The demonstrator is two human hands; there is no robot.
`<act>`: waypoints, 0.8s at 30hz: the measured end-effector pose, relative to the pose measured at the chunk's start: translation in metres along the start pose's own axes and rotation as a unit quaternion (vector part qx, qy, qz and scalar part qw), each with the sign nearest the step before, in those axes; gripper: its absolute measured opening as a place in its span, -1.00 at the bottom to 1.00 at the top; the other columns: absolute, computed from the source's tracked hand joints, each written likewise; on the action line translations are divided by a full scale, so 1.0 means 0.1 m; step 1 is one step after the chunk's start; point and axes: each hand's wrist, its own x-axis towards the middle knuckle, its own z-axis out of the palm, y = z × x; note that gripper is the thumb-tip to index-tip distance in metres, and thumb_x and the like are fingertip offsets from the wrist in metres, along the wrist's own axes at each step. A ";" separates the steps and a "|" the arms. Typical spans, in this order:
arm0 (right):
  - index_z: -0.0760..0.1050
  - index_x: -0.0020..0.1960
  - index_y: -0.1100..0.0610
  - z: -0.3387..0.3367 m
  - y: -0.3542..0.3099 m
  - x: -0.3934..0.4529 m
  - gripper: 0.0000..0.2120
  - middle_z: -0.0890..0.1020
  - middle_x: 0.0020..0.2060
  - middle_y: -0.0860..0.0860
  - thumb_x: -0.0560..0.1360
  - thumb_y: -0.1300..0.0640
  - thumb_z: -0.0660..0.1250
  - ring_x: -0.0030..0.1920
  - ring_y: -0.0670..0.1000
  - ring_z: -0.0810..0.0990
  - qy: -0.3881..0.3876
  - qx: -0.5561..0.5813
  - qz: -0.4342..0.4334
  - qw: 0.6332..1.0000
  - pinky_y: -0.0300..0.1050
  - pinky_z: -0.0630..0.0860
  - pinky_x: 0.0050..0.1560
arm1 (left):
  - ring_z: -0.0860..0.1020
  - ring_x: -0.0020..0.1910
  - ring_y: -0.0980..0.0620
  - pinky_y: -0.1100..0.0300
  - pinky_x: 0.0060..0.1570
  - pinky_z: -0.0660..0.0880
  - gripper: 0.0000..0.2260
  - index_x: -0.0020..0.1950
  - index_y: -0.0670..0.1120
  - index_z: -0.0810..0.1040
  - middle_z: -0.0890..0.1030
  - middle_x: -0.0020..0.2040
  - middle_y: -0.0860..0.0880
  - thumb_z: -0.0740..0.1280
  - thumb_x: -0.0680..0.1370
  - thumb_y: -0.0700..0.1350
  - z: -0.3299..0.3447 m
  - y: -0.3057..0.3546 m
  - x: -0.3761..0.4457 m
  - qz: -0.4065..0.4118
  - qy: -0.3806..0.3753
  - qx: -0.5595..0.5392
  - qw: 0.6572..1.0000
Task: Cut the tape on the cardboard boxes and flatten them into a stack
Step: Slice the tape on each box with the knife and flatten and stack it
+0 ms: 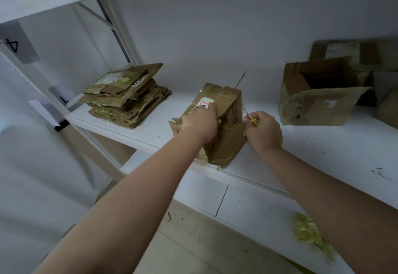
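A small taped cardboard box (228, 136) stands near the front edge of the white shelf (323, 151). My left hand (201, 123) grips its top from above, fingers over the white label. My right hand (263, 130) holds a thin yellow-handled cutter (252, 119) just to the right of the box, with the blade pointing up and left beside the box's right side. A stack of flattened boxes (127, 97) lies at the left end of the shelf.
An open cardboard box (318, 95) lies on its side at the right, with more boxes (349, 53) behind it against the wall. Yellowish tape scraps (310, 232) lie on the lower shelf. A white shelf post (28, 73) runs down the left.
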 end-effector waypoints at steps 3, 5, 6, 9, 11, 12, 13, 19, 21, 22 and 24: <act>0.55 0.10 0.06 -0.04 0.01 -0.03 -0.79 0.67 -0.07 0.06 0.49 0.19 0.27 -0.02 0.13 0.59 0.015 -0.024 0.024 0.999 -0.15 0.38 -0.16 | 0.29 0.44 -0.21 -0.36 0.36 0.05 -0.53 0.56 0.06 0.07 0.24 0.52 -0.06 0.10 0.65 -0.03 -0.08 -0.30 0.04 0.053 -0.017 0.002 0.998; 0.47 0.25 0.06 -0.05 -0.05 -0.05 -0.66 0.64 0.03 0.07 0.49 0.20 0.30 0.05 0.15 0.57 0.042 -0.027 0.025 0.998 -0.15 0.34 -0.14 | 0.08 0.53 -0.19 -0.41 0.36 -0.07 -0.48 0.56 0.19 0.01 0.05 0.58 0.05 0.10 0.64 -0.07 -0.11 -0.49 0.03 0.046 -0.027 -0.013 0.999; 0.43 0.30 0.06 -0.04 -0.08 -0.06 -0.61 0.63 0.06 0.07 0.49 0.19 0.31 0.06 0.15 0.57 0.051 -0.030 0.018 0.998 -0.15 0.33 -0.14 | 0.01 0.54 -0.19 -0.44 0.34 -0.08 -0.46 0.55 0.24 0.02 0.02 0.59 0.08 0.11 0.63 -0.10 -0.11 -0.54 0.01 0.037 -0.023 -0.038 0.998; 0.29 0.42 0.08 0.06 -0.19 -0.10 -0.48 0.58 0.17 0.00 0.50 0.12 0.33 0.11 0.11 0.57 0.034 -0.047 -0.034 0.998 -0.15 0.36 -0.09 | -0.06 0.55 -0.18 -0.48 0.32 0.01 -0.42 0.54 0.25 0.03 0.04 0.58 0.08 0.16 0.59 -0.09 -0.03 -0.51 -0.08 0.026 -0.005 -0.090 0.996; 0.20 0.46 0.07 0.15 -0.27 -0.13 -0.37 0.51 0.27 -0.01 0.48 0.02 0.36 0.17 0.12 0.54 0.021 -0.074 -0.063 0.995 -0.09 0.42 -0.02 | -0.06 0.55 -0.15 -0.43 0.33 0.07 -0.39 0.55 0.23 0.00 0.05 0.58 0.07 0.19 0.57 -0.04 0.01 -0.46 -0.10 0.026 0.003 -0.092 0.995; 0.16 0.48 0.06 0.19 -0.30 -0.13 -0.31 0.47 0.30 0.00 0.46 -0.04 0.38 0.18 0.14 0.53 0.014 -0.093 -0.065 0.993 -0.05 0.44 -0.01 | -0.05 0.55 -0.15 -0.41 0.34 0.09 -0.37 0.56 0.23 -0.01 0.04 0.58 0.08 0.21 0.56 -0.02 0.00 -0.44 -0.10 0.027 0.003 -0.094 0.995; 0.13 0.48 0.05 0.24 -0.33 -0.13 -0.26 0.43 0.33 0.02 0.43 -0.09 0.40 0.18 0.16 0.52 0.009 -0.112 -0.058 0.992 -0.03 0.45 -0.02 | -0.05 0.55 -0.14 -0.40 0.35 0.09 -0.36 0.56 0.22 -0.02 0.04 0.58 0.08 0.21 0.55 -0.02 0.00 -0.43 -0.11 0.029 0.001 -0.096 0.995; 0.16 0.39 0.05 0.48 -0.45 -0.07 -0.22 0.38 0.26 0.07 0.33 -0.15 0.47 0.01 0.21 0.57 0.036 -0.121 -0.009 0.992 -0.07 0.38 -0.21 | -0.09 0.55 -0.13 -0.33 0.40 0.02 -0.31 0.56 0.22 -0.09 -0.03 0.59 0.06 0.21 0.53 0.02 0.03 -0.51 -0.14 0.042 -0.022 -0.092 0.995; 0.17 0.38 0.06 0.53 -0.48 -0.06 -0.29 0.38 0.24 0.08 0.37 -0.08 0.43 -0.03 0.22 0.57 0.041 -0.123 -0.008 0.991 -0.08 0.35 -0.23 | -0.11 0.55 -0.13 -0.33 0.42 0.02 -0.29 0.56 0.21 -0.11 -0.04 0.59 0.05 0.22 0.52 0.03 0.04 -0.56 -0.14 0.044 -0.026 -0.085 0.995; 0.17 0.38 0.07 0.54 -0.48 -0.07 -0.31 0.38 0.23 0.08 0.37 -0.06 0.41 -0.04 0.23 0.57 0.042 -0.125 -0.012 0.991 -0.08 0.35 -0.24 | -0.11 0.55 -0.13 -0.32 0.42 0.02 -0.28 0.56 0.21 -0.12 -0.05 0.59 0.05 0.22 0.51 0.04 0.04 -0.57 -0.14 0.046 -0.027 -0.080 0.995; 0.18 0.39 0.07 0.53 -0.47 -0.08 -0.31 0.38 0.24 0.07 0.36 -0.04 0.39 -0.05 0.23 0.56 0.034 -0.122 -0.027 0.992 -0.07 0.37 -0.23 | -0.12 0.55 -0.14 -0.32 0.42 0.02 -0.26 0.56 0.19 -0.13 -0.06 0.59 0.04 0.23 0.50 0.05 0.04 -0.60 -0.14 0.052 -0.030 -0.070 0.996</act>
